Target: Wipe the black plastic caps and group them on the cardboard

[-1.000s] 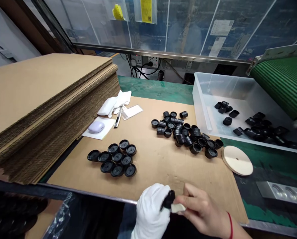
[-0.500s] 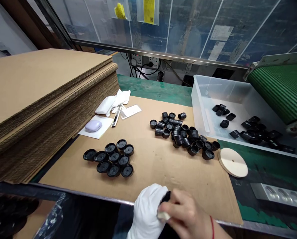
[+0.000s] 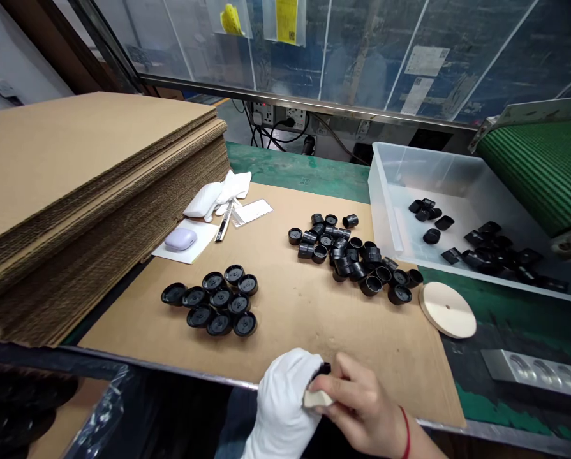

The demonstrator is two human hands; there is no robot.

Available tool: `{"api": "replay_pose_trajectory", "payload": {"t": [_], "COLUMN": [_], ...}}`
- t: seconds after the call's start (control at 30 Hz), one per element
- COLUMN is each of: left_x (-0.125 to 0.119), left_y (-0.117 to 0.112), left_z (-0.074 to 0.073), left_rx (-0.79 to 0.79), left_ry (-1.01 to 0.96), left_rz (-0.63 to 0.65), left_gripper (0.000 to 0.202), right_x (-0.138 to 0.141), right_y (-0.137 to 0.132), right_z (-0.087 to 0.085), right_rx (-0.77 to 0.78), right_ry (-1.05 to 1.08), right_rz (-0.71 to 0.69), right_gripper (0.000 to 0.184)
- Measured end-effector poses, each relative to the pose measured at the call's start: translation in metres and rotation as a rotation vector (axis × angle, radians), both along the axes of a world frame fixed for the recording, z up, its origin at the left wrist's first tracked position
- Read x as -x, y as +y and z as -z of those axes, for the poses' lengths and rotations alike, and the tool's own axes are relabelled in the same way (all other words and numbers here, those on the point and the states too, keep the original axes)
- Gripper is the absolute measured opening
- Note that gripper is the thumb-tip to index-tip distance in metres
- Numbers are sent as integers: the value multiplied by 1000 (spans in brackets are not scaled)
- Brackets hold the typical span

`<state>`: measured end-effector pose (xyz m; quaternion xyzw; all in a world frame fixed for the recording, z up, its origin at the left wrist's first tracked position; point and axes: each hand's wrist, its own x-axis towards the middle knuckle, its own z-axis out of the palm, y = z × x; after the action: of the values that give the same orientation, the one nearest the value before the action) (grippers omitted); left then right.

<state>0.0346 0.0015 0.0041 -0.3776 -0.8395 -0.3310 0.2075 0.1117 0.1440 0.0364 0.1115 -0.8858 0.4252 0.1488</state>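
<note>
My left hand [image 3: 285, 398], in a white glove, is closed around a black plastic cap [image 3: 324, 368] at the table's front edge. Only a small dark part of this cap shows; the rest is hidden by my fingers. Bare, with a red string on the wrist, my right hand [image 3: 364, 405] pinches a small cream-coloured pad [image 3: 316, 400] against the cap. Ahead and to the left, several black caps [image 3: 221, 298] stand grouped together on the cardboard sheet [image 3: 285, 306]. A looser heap of black caps [image 3: 347, 255] lies ahead to the right.
A translucent bin [image 3: 385, 204] with more black caps is at the back right, beside a green conveyor belt [image 3: 543, 166]. Nearer lie a round cream disc [image 3: 448, 310] and a metal block with hollows [image 3: 538, 376]. Stacked cardboard [image 3: 122, 172], a cutter [image 3: 223, 224] and a lilac case [image 3: 180, 239] occupy the left.
My right hand has turned slightly, and the cream pad shows more, now at the cap's near side. My gloved left hand has shifted a little. The caps on the table have not moved.
</note>
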Motion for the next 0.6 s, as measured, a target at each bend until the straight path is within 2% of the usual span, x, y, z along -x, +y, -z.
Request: {"api": "replay_pose_trajectory", "payload": {"t": [0.07,0.2,0.3,0.4,0.5,0.6], "left_x": [1,0,-1,-1,2,4], "left_y": [0,1,1,0,1,2], "left_z": [0,-1,-1,0,1,1], "left_rx": [-20,-20,-24,-20,-27,-36], "left_ry": [47,35,24,24,66,83], "left_rz": [64,71,64,70,67,49], "left_gripper": [18,23,23,22,16,26], "right_x": [-6,-21,-27,-22,-6,7], "right_y": [8,24,28,21,3,-7], "right_z": [4,9,5,-2,-6,-7], "right_rx": [-39,-163,-69,-2,-44,-75], "right_ry": [-37,-105,-112,-65,-5,20], "right_rz": [48,53,98,140,82,23], "right_gripper": [20,18,18,19,19,19]}}
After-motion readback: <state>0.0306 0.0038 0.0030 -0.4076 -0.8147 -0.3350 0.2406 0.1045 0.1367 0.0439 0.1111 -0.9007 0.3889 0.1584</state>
